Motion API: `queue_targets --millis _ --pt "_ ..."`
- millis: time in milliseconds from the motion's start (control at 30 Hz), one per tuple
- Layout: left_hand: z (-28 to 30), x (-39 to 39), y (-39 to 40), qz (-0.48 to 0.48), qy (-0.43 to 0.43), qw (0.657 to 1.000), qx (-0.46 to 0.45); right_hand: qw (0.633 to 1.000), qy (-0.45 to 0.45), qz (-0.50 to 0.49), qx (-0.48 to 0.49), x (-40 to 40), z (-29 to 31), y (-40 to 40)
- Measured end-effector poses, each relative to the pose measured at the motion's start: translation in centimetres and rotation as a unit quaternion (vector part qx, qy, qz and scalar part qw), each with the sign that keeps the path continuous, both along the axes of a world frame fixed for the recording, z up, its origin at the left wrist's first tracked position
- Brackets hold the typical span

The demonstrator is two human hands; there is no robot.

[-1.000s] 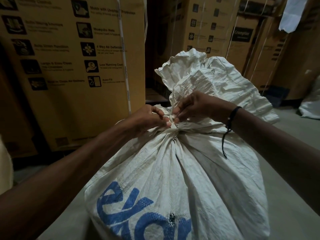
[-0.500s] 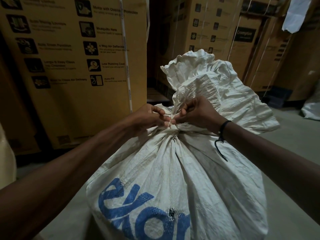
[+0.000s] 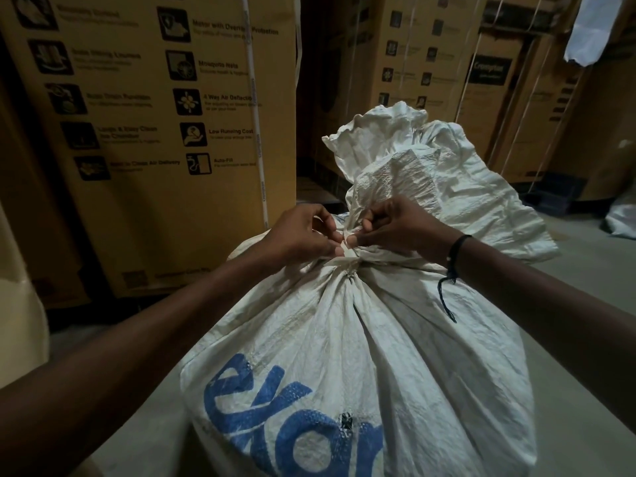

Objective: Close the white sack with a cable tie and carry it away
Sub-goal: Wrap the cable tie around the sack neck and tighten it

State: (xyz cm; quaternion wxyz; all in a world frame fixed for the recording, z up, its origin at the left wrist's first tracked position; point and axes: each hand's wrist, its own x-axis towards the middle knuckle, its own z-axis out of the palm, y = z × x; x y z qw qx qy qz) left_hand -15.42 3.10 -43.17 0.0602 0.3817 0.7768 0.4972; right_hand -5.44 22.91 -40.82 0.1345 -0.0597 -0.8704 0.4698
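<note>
A full white woven sack (image 3: 361, 339) with blue lettering stands upright in front of me, its neck gathered tight and its loose top (image 3: 447, 173) flopping up and to the right. A thin pale cable tie (image 3: 346, 253) circles the neck. My left hand (image 3: 299, 235) and my right hand (image 3: 399, 228) meet at the neck, fingers curled, each pinching the tie where its ends come together. The tie's ends are mostly hidden by my fingertips. A dark thread band hangs from my right wrist.
A tall brown carton (image 3: 155, 132) printed with icons stands close on the left. More stacked cartons (image 3: 464, 80) line the back. Another white sack (image 3: 623, 222) lies on the grey floor (image 3: 585, 287) at far right. A white cloth (image 3: 592, 29) hangs at top right.
My right hand's fingers have curled in tighter at the sack's neck, and both hands stay pinched together there. The sack itself has not moved.
</note>
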Motion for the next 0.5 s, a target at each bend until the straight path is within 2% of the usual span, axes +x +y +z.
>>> queue_targets --millis 167,233,400,500 --pt "-0.3 0.9 0.0 0.048 0.120 0.991 -0.032 0.997 -0.023 0.056 -0.045 0.3 0.3 0.9" --pt "-0.4 1.5 0.0 0.051 0.141 0.989 -0.014 0.998 -0.020 0.052 -0.041 0.7 0.5 0.6" --pt "-1.6 1.9 0.0 0.082 0.089 0.990 0.070 0.999 0.006 -0.011 0.042 0.7 0.1 -0.6" --pt "-1.7 1.8 0.1 0.079 0.073 0.992 0.072 0.997 0.019 -0.022 0.077 0.8 0.1 -1.2"
